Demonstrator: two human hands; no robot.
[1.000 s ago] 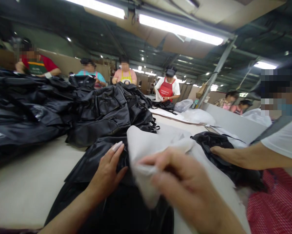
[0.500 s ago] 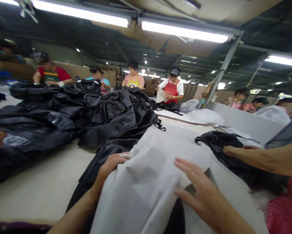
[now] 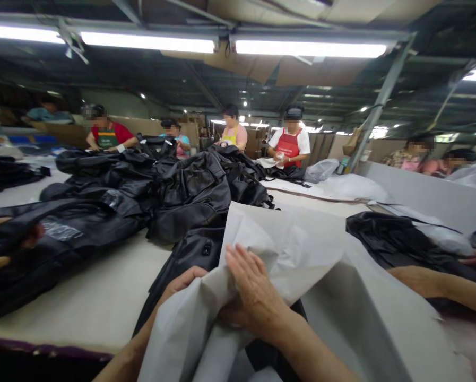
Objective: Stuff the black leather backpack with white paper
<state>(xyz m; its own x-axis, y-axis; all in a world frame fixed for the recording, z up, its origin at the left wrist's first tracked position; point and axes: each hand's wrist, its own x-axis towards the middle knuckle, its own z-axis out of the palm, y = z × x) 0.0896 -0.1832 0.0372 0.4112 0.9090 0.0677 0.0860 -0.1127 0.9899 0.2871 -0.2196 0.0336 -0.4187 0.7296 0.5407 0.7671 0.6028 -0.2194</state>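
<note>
A large, crumpled sheet of white paper (image 3: 317, 233) stands bunched up in front of me. My left hand (image 3: 188, 280) is closed around its left side, with the fingertips partly hidden behind the paper. Across the middle of the sheet lies my right hand (image 3: 257, 297), closed on a gathered fold, fingers together and thumb tucked below. Under and behind the paper is a black leather-like bag (image 3: 200, 249), most of it covered by the sheet.
Black backpacks (image 3: 193, 180) form a heap across the table (image 3: 118, 286). Co-workers' hands hold a black bag (image 3: 62, 239) at left and another black bag (image 3: 397, 239) at right. Across the table, a person in a red apron (image 3: 288, 146) handles white paper. Clear plastic (image 3: 349, 187) lies nearby.
My right hand has moved left onto the paper and closed on it, bunching the sheet. My left hand keeps its hold. The view has turned slightly left and levelled.
</note>
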